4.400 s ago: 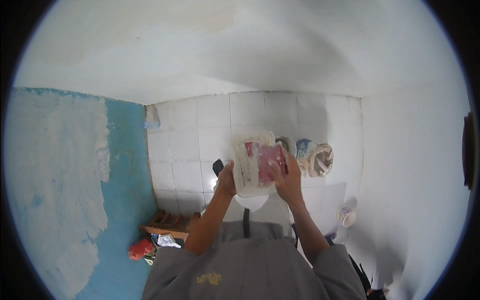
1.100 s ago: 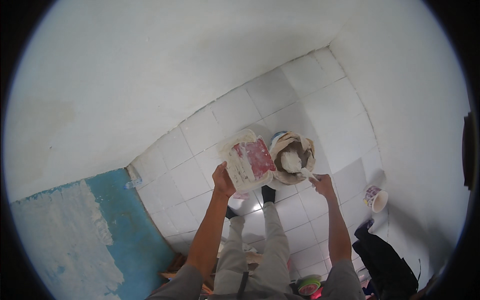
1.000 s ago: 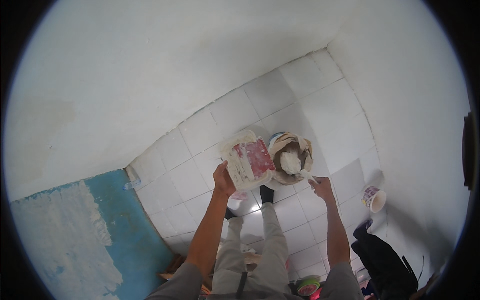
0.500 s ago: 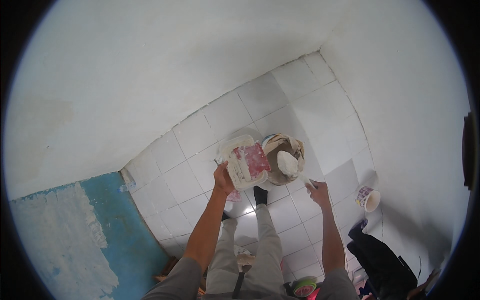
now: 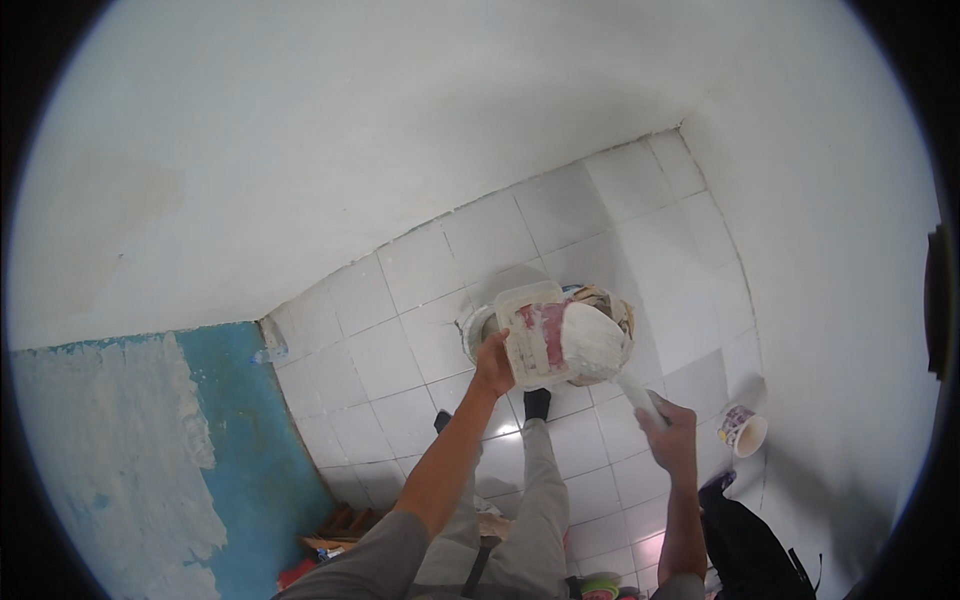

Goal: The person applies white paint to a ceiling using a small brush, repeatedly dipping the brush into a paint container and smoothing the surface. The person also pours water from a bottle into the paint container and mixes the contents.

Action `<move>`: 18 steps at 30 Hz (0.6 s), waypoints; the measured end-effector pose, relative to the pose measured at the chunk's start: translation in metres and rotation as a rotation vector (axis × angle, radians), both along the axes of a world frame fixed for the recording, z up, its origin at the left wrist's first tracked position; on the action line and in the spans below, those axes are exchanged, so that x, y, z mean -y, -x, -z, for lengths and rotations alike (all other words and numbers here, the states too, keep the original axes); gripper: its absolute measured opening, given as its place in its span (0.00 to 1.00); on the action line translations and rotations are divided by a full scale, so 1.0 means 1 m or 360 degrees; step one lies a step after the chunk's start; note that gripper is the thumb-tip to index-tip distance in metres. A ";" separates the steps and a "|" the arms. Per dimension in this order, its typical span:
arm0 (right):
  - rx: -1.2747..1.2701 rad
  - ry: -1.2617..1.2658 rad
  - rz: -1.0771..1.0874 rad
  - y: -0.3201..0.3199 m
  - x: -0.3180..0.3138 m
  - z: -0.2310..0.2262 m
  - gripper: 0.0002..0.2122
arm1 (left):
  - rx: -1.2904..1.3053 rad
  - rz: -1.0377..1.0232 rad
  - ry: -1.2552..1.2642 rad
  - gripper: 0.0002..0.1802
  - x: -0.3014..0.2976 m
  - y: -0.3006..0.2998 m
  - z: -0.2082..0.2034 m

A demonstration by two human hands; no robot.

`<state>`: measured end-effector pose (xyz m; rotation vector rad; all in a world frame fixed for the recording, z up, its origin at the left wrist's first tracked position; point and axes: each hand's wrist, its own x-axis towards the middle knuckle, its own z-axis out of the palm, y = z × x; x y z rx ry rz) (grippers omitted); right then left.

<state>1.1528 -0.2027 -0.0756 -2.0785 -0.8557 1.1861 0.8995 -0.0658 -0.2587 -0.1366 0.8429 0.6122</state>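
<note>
My left hand (image 5: pixel 492 365) grips a rectangular plaster-smeared tray (image 5: pixel 532 335) with a red patch, held out over the tiled floor. A lump of white plaster (image 5: pixel 592 340) rests on the tray's right side. My right hand (image 5: pixel 672 435) is lower and to the right, closed around a white-coated putty knife (image 5: pixel 635 390) whose blade points up toward the lump. Under the tray, a dirty bucket (image 5: pixel 614 300) stands on the floor, mostly hidden. My legs and dark shoes show below.
White plastered walls rise ahead and on the right. On the left the wall is blue with white patches (image 5: pixel 240 440). A small patterned cup (image 5: pixel 742 430) and a black bag (image 5: pixel 745 540) sit at the right wall. Wooden pieces (image 5: pixel 335 522) lie lower left.
The white plaster lump now sits on the tray instead of in the bucket. My right hand has dropped down and to the right with the knife. The view has tilted.
</note>
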 end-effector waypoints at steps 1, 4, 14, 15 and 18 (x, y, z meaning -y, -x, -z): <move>0.0099 -0.0126 -0.0033 0.008 -0.009 -0.003 0.14 | -0.0004 -0.0001 -0.0006 0.30 -0.001 -0.007 -0.007; 0.0637 -0.0224 -0.0293 0.033 -0.017 0.021 0.17 | 0.0035 -0.0055 -0.0150 0.33 -0.007 -0.021 -0.030; 0.0841 -0.0450 -0.0296 0.083 -0.021 0.024 0.21 | 0.0174 -0.0250 -0.0265 0.35 -0.016 -0.022 -0.033; 0.0811 -0.0482 -0.0261 0.083 -0.021 0.025 0.21 | 0.0175 -0.0250 -0.0277 0.35 -0.017 -0.022 -0.036; 0.0793 -0.0556 -0.0229 0.082 -0.022 0.025 0.21 | 0.0199 -0.0255 -0.0241 0.36 -0.016 -0.018 -0.030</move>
